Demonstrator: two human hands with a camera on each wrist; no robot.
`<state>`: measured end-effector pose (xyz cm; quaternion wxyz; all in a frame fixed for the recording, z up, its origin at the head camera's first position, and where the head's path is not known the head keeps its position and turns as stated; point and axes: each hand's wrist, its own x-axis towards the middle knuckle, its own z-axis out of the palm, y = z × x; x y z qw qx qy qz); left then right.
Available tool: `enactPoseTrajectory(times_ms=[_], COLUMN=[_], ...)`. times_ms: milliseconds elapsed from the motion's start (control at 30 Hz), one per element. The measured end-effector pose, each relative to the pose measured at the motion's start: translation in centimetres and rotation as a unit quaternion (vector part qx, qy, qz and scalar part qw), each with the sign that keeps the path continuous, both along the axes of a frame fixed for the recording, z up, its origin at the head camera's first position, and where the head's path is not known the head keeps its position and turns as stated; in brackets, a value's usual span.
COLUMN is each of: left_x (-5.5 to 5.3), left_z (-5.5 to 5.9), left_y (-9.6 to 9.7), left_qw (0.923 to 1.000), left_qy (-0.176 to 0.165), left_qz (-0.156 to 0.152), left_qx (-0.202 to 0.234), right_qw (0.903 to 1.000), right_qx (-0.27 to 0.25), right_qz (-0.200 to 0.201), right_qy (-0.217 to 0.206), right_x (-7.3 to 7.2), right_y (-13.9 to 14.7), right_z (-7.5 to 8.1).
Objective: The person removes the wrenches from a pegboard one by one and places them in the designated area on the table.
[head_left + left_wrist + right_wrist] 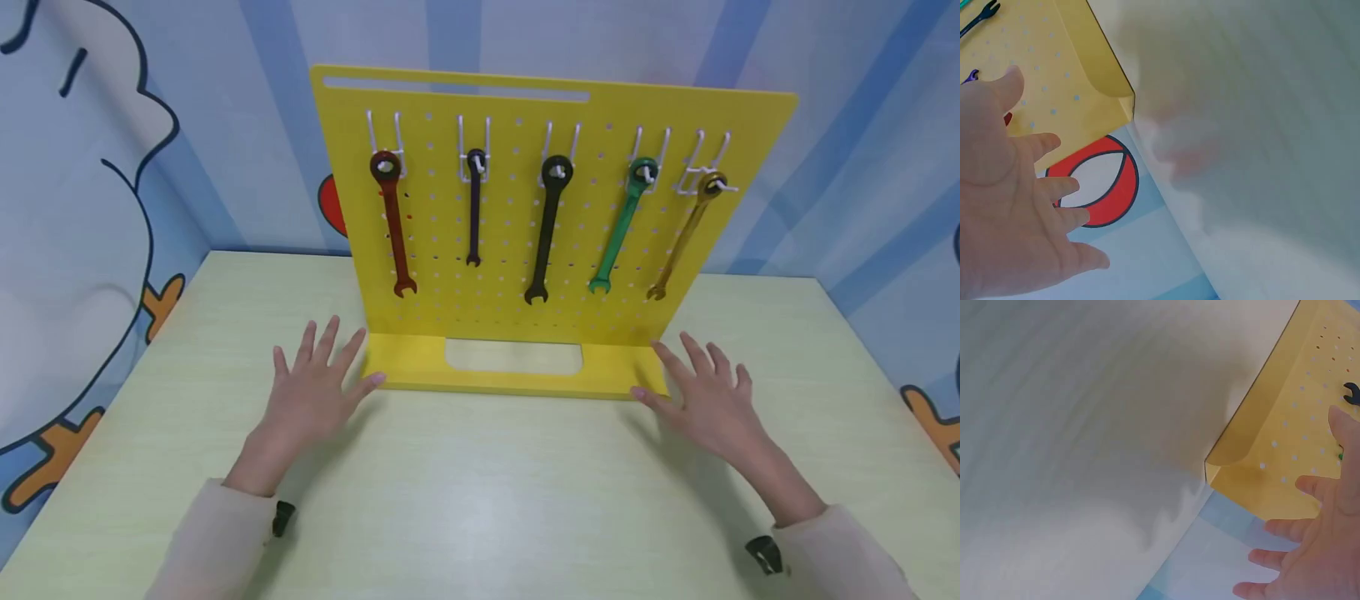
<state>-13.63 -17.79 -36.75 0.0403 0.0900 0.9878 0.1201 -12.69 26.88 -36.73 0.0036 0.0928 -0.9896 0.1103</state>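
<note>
Left hand (pixel 311 392), fingers wide, near left end of the board (pixel 510 242); right hand (pixel 712 408), likewise spread, near its right — contact unclear. Board stands on desk (pixel 480 492). On hooks (pixel 487 137), left to right — red wrench (pixel 394 225), purple wrench (pixel 475 217), black wrench (pixel 547 233), green wrench (pixel 622 225), gold wrench (pixel 682 242).

In the head view, the bare left hand (pixel 309 402) is towards 8 o'clock, fingers straight and spread towards 12 and 1, thumb stretched to 2; the bare right hand (pixel 714 410) is towards 4 o'clock, fingers fanned to 11, thumb to 10. Behind the bare wrists (pixel 258 464), the pale long cloth sleeves (pixel 213 542) slant towards 1 and between 10 and 11
</note>
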Motion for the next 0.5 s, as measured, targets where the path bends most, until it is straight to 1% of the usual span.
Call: enactPoseTrajectory(times_ms=[167, 267, 367, 500], left_x=[-0.7, -1.2, -1.9, -3.0], left_z=[0.3, 0.3, 0.3, 0.3], left_y=[-0.6, -0.8, -0.9, -1.1], left_qw=[0.9998, 0.9986, 0.9957, 0.9907], left_qy=[-0.011, -0.024, -0.037, -0.042], left_qz=[0.002, 0.012, 0.019, 0.013], left_qx=[0.017, 0.047, 0.083, 0.129], right_qw=[1.0, 0.9997, 0.9988, 0.9961], right_qx=[-0.008, -0.021, -0.042, -0.079], right_qz=[-0.001, -0.003, -0.003, 0.003], right_qy=[-0.004, -0.013, -0.024, -0.039], right_x=[-0.1, -0.3, -0.5, -0.7], right_y=[0.2, 0.4, 0.6, 0.9], right_z=[0.5, 0.6, 0.7, 0.9])
